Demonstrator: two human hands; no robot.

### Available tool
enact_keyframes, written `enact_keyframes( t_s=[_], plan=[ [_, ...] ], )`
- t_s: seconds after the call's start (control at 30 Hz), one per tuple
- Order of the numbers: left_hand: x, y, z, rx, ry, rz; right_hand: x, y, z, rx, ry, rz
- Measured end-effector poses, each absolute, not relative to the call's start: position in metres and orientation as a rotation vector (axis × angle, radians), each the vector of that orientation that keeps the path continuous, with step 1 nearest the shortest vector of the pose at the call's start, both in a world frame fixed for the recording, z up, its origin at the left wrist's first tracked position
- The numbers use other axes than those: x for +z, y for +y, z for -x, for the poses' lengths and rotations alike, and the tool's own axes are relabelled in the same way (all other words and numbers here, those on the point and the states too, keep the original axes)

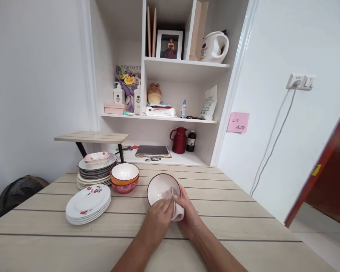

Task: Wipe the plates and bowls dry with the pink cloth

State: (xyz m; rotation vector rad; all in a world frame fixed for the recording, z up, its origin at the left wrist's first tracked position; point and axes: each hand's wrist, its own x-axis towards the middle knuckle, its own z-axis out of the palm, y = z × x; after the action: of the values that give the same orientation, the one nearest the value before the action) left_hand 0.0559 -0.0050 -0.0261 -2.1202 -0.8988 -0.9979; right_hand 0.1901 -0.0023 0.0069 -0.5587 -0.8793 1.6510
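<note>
A white bowl with a dark rim [158, 187] is tilted toward me over the wooden table [243, 219]. A pale pink cloth [176, 210] lies inside the bowl and hangs over its near edge. My left hand [156, 220] grips the bowl's near rim, fingers curled against the cloth. My right hand [189, 214] is closed on the cloth, pressing it into the bowl with thumb and fingers. To the left stand stacked orange and red bowls [125, 177].
A stack of white floral plates [87, 204] sits near the left. Behind it a taller pile of plates [96, 170] carries a small pink dish. Shelves with a red jug [179, 140], bottles and a tablet fill the back wall. A dark wooden door [328, 166] stands right.
</note>
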Motion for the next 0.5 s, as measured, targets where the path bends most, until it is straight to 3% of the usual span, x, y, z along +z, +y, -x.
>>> enact_keyframes(
  t_s=[0.23, 0.5],
  plan=[
    [-0.021, -0.008, -0.059, -0.94, -0.835, 2.297, 0.01, 0.004, -0.201, 1.582, -0.817, 0.576],
    [-0.029, 0.0, -0.057, -0.912, -0.924, 2.102, 0.021, -0.002, -0.211, 1.452, -0.866, 0.624]
  ],
)
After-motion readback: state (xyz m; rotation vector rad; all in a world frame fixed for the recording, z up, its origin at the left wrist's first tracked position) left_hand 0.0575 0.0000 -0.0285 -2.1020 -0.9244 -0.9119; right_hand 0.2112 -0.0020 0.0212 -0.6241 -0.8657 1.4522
